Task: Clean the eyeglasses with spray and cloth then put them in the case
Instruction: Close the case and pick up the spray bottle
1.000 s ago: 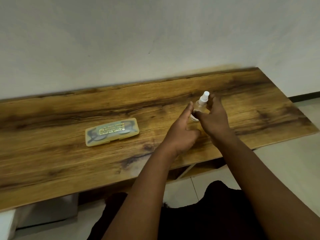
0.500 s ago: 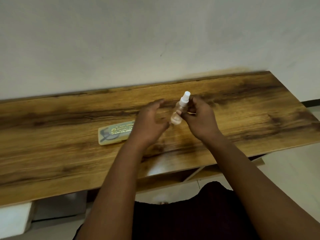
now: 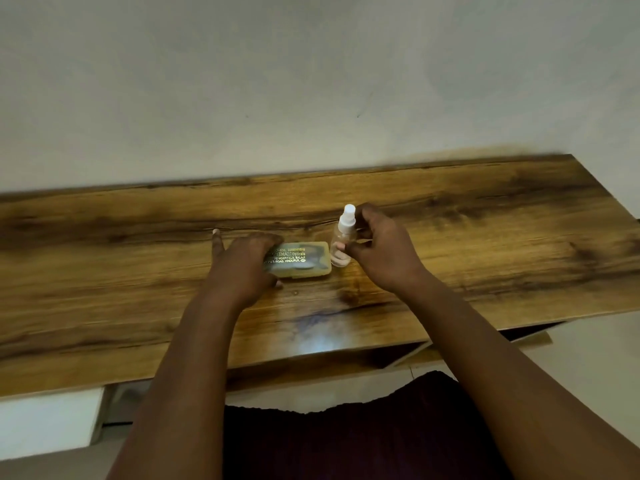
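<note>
**Holding spray bottle upright, other hand on the closed case**

Right hand (image 3: 384,252) has the spray bottle (image 3: 341,242) pinched between thumb and fingertips, fingers curled around the clear body. Bottle is upright, white nozzle on top, base at or just above the wooden table (image 3: 485,237); can't tell if it's actually touching the surface, the frame is soft there.

Left hand (image 3: 242,265) is laid over the left end of the eyeglass case (image 3: 304,259), fingers bent over the far edge, thumb at the near edge, one finger stretched out flat on the wood to the left. Looks like a loose grasp on the case, not lifted.

Case is translucent yellowish, lid closed, gold print on top, lying flat mid-table just left of the bottle, nearly touching it. Dark shape of the eyeglasses (image 3: 317,252) shows through the lid, so they're inside.

Table runs along a plain wall (image 3: 311,81). Person's dark clothing (image 3: 346,438) is at the bottom of view.
</note>
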